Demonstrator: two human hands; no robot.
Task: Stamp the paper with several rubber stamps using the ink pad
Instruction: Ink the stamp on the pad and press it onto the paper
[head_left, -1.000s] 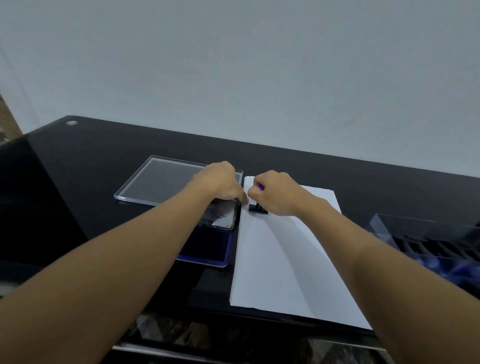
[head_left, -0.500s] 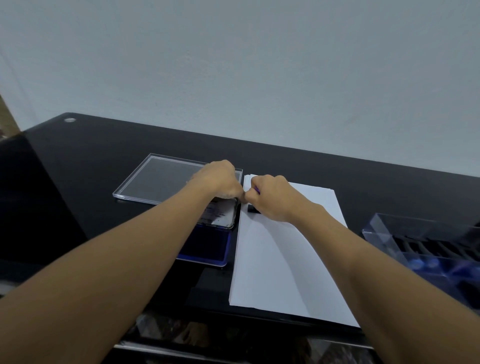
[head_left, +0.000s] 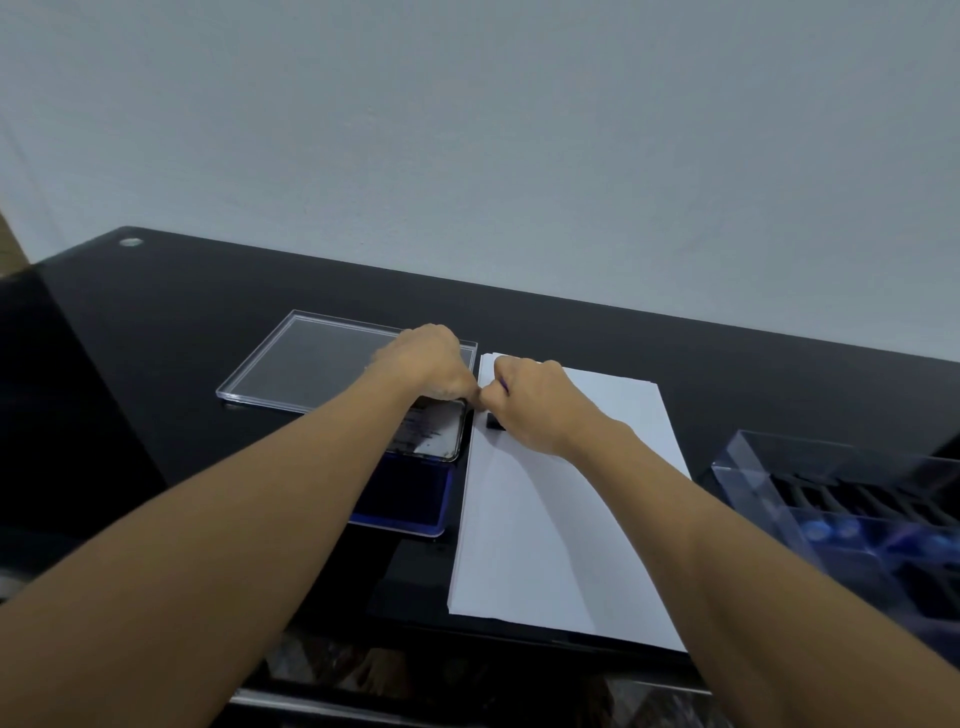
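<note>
The stamp (head_left: 493, 422) is being pressed on the paper (head_left: 561, 519).
The left hand (head_left: 431, 364) is staying curled above the ink pad (head_left: 400, 499), its grip hidden; the right hand (head_left: 535, 405), gripping the stamp, is sliding nearer than a second ago, so the print is probably still forming.

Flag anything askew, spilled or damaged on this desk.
No spill or damage shows. Only the paper stack looks slightly fanned along its left edge beside the ink pad, where the right hand grips a stamp.
</note>
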